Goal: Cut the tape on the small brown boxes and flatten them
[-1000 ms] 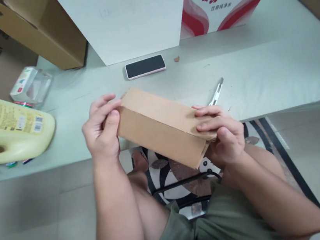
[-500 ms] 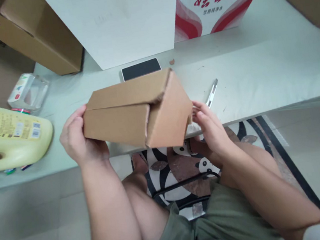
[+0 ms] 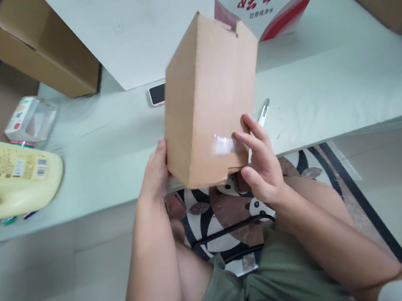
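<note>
Left hand (image 3: 155, 174) grips the tilted cardboard box (image 3: 211, 90) over the near edge of the counter (image 3: 112, 154); right hand (image 3: 265, 164) loosely spread against its tape (image 3: 222, 144). Basically one grip, so it could slip, maybe knocking the utility knife (image 3: 264, 112).

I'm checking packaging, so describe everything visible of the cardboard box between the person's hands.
The cardboard box is plain brown, with two long faces showing. A notch breaks its upper edge, and a glossy strip, apparently clear tape, crosses the lower part of the wider face. It is held tilted over the near edge of the table, partly hiding the phone. The left hand grips its lower left side; the right hand's fingers are at its lower right. Its contents are hidden.
</note>
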`<state>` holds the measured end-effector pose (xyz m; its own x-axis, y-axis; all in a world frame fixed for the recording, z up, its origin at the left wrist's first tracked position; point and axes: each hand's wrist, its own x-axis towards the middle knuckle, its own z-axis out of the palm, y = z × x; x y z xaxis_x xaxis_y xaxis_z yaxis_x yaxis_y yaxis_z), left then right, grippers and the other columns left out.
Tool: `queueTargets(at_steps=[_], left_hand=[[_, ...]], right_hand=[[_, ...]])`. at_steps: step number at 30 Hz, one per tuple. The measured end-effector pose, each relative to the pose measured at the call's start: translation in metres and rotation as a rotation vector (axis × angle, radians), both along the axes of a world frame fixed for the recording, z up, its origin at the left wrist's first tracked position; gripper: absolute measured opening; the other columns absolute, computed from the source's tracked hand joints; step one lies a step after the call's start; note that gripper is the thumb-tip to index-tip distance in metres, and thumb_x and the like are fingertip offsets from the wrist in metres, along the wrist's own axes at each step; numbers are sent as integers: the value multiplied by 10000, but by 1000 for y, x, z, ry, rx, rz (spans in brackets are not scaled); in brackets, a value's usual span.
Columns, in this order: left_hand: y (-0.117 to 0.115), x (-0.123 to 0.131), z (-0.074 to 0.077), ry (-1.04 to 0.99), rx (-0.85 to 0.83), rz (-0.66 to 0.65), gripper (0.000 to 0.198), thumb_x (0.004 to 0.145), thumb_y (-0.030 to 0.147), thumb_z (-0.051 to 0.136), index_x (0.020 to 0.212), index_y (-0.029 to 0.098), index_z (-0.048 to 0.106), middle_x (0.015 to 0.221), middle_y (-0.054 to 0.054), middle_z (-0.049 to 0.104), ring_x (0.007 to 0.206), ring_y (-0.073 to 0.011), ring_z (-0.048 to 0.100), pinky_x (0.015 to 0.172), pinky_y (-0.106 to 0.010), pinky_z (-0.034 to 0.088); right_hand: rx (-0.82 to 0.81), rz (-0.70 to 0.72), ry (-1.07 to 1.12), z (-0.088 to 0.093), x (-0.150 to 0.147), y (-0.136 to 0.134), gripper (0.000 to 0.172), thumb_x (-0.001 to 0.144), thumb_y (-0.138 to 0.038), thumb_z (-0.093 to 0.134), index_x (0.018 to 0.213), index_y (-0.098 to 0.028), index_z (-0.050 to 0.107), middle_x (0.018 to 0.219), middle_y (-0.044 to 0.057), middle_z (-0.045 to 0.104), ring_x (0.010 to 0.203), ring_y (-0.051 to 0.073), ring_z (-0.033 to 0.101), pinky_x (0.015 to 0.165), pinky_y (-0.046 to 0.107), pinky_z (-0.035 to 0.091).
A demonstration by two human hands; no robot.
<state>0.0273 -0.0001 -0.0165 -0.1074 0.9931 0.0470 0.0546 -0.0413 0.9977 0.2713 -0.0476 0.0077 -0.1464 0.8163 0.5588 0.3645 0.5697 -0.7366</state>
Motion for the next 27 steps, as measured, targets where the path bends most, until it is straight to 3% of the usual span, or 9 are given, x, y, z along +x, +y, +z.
queueTargets(at_steps=[3, 6, 8, 11, 13, 15, 18, 23, 27], left_hand=[[-4, 3, 4, 28, -342, -136, 484, 925, 665, 585, 759, 219, 674, 547, -24, 565, 434, -170, 509, 438, -314, 427], [-5, 5, 9, 137, -387, -321, 419, 925, 588, 620, 748, 215, 689, 569, -13, 571, 405, -139, 441, 407, -286, 363], [-4, 6, 12, 252, -275, -283, 360, 884, 566, 686, 902, 212, 751, 729, -49, 695, 515, -170, 558, 478, -301, 444], [-2, 8, 17, 277, 49, -5, 533, 858, 634, 691, 1220, 245, 720, 1202, -130, 755, 982, -287, 723, 756, -390, 586], [-3, 12, 22, 207, 300, 0, 573, 885, 696, 616, 1286, 295, 696, 1460, -116, 640, 1336, -331, 606, 1015, -475, 551], [-4, 18, 25, 181, 451, -138, 537, 896, 719, 577, 1245, 336, 717, 1559, -61, 560, 1494, -335, 466, 1191, -518, 432], [-6, 28, 24, 153, 505, -190, 492, 906, 723, 546, 1189, 358, 716, 1555, -33, 554, 1489, -349, 469, 1193, -560, 433], [-6, 31, 14, 122, 491, -110, 481, 913, 723, 512, 1195, 374, 683, 1544, -27, 550, 1466, -369, 485, 1134, -580, 479], [-6, 28, 11, 70, 502, -114, 451, 933, 680, 487, 1217, 385, 677, 1515, -16, 565, 1447, -349, 497, 1151, -542, 465]], right_hand=[[3, -27, 37, 1, 3, 1, 519, 1019, -540, 452, 1506, -371, 509, 1657, 43, 411, 1580, 321, 341, 1278, 604, 336], [-42, -103, 55, 3, 7, 3, 460, 1034, -523, 427, 1432, -351, 580, 1607, 58, 476, 1543, 316, 405, 1257, 604, 373], [-55, -127, 45, 5, 9, 4, 425, 1033, -505, 444, 1376, -331, 623, 1571, 73, 516, 1510, 321, 450, 1236, 610, 401], [-32, -76, -9, 10, 11, 6, 391, 1021, -442, 507, 1369, -312, 633, 1556, 91, 534, 1482, 318, 485, 1234, 600, 407], [-35, -9, -67, 12, 12, 6, 420, 1018, -428, 523, 1411, -308, 604, 1579, 96, 511, 1501, 317, 462, 1251, 591, 388], [-70, 48, -120, 14, 13, 7, 455, 1023, -456, 503, 1450, -314, 569, 1625, 89, 458, 1536, 318, 412, 1261, 587, 374], [-97, -51, -135, 13, 18, 12, 454, 1039, -510, 426, 1436, -337, 563, 1635, 71, 421, 1544, 318, 387, 1235, 595, 392], [-363, -542, -333, 4, 41, 36, 446, 966, -457, 525, 1360, -270, 623, 1307, 150, 582, 1209, 340, 621, 1021, 593, 527], [-652, -474, -674, -1, 51, 47, 450, 919, -461, 558, 1296, -249, 680, 1110, 154, 638, 1005, 353, 665, 836, 529, 557]])
